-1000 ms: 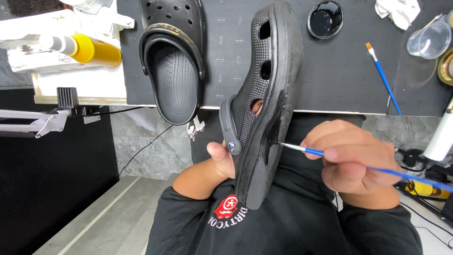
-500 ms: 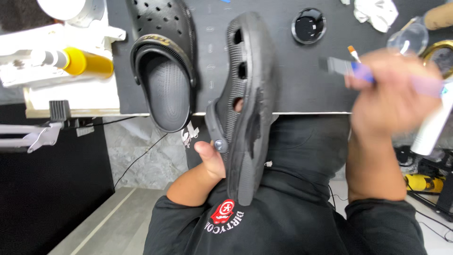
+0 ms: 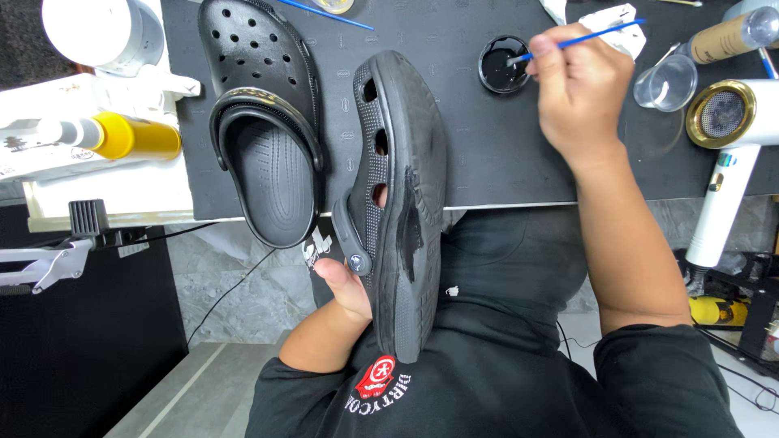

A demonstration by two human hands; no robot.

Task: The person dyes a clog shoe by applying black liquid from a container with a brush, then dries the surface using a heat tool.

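My left hand (image 3: 345,288) grips a black clog (image 3: 402,203) by its heel end and holds it on its side, sole edge towards me, with a glossy wet black patch along the sole. My right hand (image 3: 580,85) is stretched out over the dark mat (image 3: 487,154) and holds a thin blue-handled brush (image 3: 584,36). The brush tip is dipped in a small round dish of black paint (image 3: 501,65). The second black clog (image 3: 264,130) lies flat on the mat to the left, opening up.
A clear plastic cup (image 3: 665,81) and a gold-rimmed round tool with a white handle (image 3: 722,113) sit at the right. A yellow-and-white bottle (image 3: 114,136) lies on a white tray at the left. Another blue brush (image 3: 324,12) rests at the mat's far edge.
My right hand has left the clog's sole and swung up and out to the paint dish, where the brush tip now rests. The left hand still holds the clog.
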